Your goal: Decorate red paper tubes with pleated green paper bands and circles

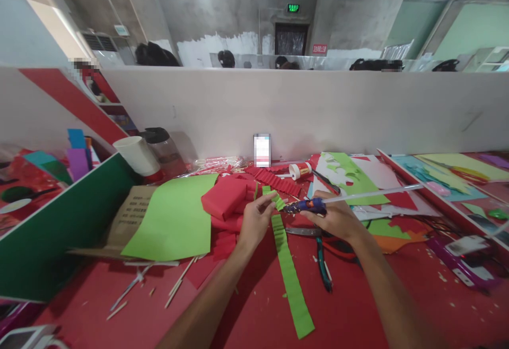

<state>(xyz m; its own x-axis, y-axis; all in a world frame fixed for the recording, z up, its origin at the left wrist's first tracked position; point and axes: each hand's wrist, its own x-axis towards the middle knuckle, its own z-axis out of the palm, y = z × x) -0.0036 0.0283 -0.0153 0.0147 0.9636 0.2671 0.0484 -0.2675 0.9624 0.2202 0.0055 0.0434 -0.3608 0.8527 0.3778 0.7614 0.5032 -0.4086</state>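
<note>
My left hand pinches the upper part of a pleated light-green crepe paper strip, whose long tail lies down the red table towards me. My right hand is wrapped round a dark blue glue gun. A long translucent glue stick sticks out of its back to the right. The gun's nozzle points left, close to the green strip by my left fingertips; whether it touches cannot be told. Scissors and teal-handled pliers lie below my right hand.
Folded red crepe paper and a green sheet lie left of my hands. Behind them stand a phone and a white paper roll. Cut paper lies at the right. Partitions enclose the table; people's heads show beyond.
</note>
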